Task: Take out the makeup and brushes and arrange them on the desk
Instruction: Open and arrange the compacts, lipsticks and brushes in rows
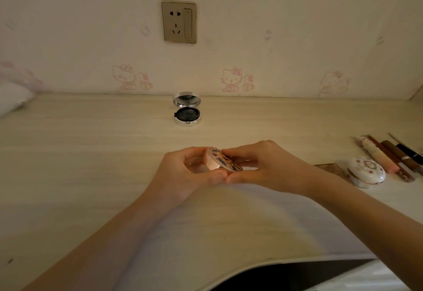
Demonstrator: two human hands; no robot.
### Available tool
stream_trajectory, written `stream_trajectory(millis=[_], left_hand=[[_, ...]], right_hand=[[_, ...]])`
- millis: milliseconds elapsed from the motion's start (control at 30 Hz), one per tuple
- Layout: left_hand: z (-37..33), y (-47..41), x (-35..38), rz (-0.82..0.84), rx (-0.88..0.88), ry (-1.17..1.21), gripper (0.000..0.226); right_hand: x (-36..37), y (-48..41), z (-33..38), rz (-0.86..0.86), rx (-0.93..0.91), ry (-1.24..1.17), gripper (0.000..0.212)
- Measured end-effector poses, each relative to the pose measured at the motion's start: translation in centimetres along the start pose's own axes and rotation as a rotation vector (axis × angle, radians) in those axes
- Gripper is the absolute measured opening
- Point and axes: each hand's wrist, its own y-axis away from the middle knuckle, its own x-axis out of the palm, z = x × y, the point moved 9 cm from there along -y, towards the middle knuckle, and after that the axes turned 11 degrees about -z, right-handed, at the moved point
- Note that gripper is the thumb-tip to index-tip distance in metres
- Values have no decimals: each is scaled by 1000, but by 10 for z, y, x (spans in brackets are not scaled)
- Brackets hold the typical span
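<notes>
A round pink compact point(220, 159) with a dark patterned lid is held tilted just above the pale wooden desk point(91, 164), near the middle. My left hand point(183, 171) grips it from the left and my right hand point(263, 167) pinches its lid edge from the right; the thumbs meet below it. An open silver compact point(187, 113) with a mirror lid stands at the back by the wall. A white floral compact point(366, 171) lies at the right, beside several lipsticks and tubes point(389, 155).
A wall socket point(179, 21) sits above the desk on cartoon-cat wallpaper. Something white and soft point(12, 99) lies at the far left. The desk's curved front edge point(263, 263) runs along the bottom right.
</notes>
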Motion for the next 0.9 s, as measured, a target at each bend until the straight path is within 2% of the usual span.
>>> stream_trajectory(millis=[200, 300, 400, 533, 700, 900], left_hand=[[6, -2, -1, 32, -2, -28, 55], [8, -2, 0, 38, 7, -48, 66], [9, -1, 1, 27, 50, -138, 68], [15, 0, -4, -22, 29, -322, 96], [14, 3, -2, -58, 113, -542, 101], [18, 2, 1, -49, 147, -604, 108]], right_hand=[[-9, -4, -4, 61, 37, 32, 47], [-13, -4, -5, 67, 50, -4, 47], [-11, -5, -5, 75, 29, 42, 46], [-11, -5, -8, 44, 26, 96, 40], [1, -5, -8, 89, -15, 218, 43], [7, -5, -10, 83, -35, 277, 43]])
